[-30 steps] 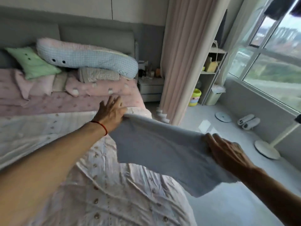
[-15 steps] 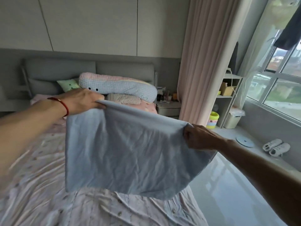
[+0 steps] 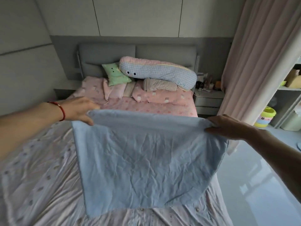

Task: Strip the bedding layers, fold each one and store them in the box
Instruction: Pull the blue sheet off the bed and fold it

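Blue sheet [image 3: 146, 160], top corners in left hand [image 3: 78, 110] and right hand [image 3: 228, 126] above bed [image 3: 40, 176]

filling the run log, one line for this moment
step: folding | both hands hold blue sheet | over bed | box unseen

Hidden behind the blue sheet [image 3: 146, 163]: a broad stretch of the bed [image 3: 40, 176]. Tucked under its top hem, possibly pinching: fingertips of both hands. Cut off at the right edge: shelf [image 3: 291, 88]. Too small to identify: nightstand [image 3: 208, 95] clutter.
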Demonstrator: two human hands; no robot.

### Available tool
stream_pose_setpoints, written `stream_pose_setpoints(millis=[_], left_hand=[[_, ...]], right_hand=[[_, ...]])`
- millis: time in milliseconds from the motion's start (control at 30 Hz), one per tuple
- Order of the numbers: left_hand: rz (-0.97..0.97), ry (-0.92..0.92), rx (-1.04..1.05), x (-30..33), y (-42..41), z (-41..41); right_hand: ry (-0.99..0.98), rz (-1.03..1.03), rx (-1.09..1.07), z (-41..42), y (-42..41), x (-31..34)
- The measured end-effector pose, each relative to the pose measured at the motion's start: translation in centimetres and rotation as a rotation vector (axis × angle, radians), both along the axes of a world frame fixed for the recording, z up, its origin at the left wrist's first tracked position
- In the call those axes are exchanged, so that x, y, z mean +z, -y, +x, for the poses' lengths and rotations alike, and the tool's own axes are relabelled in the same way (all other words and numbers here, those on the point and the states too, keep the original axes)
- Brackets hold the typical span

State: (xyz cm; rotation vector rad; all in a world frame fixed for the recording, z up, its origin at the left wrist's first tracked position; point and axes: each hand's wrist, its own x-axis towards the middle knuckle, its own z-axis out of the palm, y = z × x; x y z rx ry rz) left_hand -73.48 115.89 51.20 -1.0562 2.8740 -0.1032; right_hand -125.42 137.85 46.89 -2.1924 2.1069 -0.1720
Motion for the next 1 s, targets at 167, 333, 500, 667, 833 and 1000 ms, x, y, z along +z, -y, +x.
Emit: stream_pose_setpoints(millis=[167,333,500,667,833,1000], left_hand=[[0.043,0.156,0.274,-5.1,2.7,-0.3],[-0.051,0.049,0.455,-7.3,7.3,-3.9],[-0.226,-0.175,0.421,-5.2,11.8,-5.9],[-0.398,-0.382,0.303,-3.7,11.7,-5.9],[-0.327,-0.391,0.246,-9.6,6.9,-4.5],[-0.125,-0.208,0.435,-22.5,-0.9,-3.5]], right_hand=[[-0.066,0.027,0.003,-1.3,5.5,-2.9],[-0.104,-0.024,-0.182,-1.5,10.5,-4.7],[-0.079,-0.227,-0.325,-3.2,14.0,-2.8],[-0.036,-0.518,-0.157,-3.8,12.3,0.0],[-0.067,-0.521,0.005,-4.5,8.5,-5.7],[-0.019,-0.289,0.024,-3.4,3.2,-20.5]])
